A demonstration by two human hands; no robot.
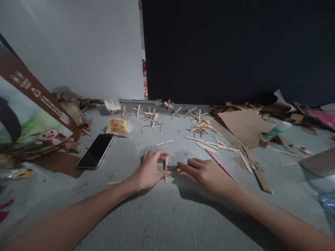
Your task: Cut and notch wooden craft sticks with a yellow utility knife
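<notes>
My left hand (151, 167) pinches a wooden craft stick (166, 161) upright between thumb and fingertips, its lower end near the grey surface. In my right hand (201, 170) is a yellow-handled utility knife (179, 169), mostly covered by the fingers. Its dark blade (172, 168) points left and meets the stick around mid-length; how deep it sits I cannot tell. Another loose stick (164, 143) lies just beyond my hands, and a further stick (113, 182) is by my left forearm. A red pencil-like rod (220, 164) lies beyond my right wrist.
A black phone (96, 151), a wrapped snack (119, 127) and a printed bag (39, 108) stand left. Crossed sticks (154, 118) lie at the back, loose sticks (222, 145) to the right. Cardboard (243, 127), a glue stick (276, 131) and a cup (319, 163) are farther right.
</notes>
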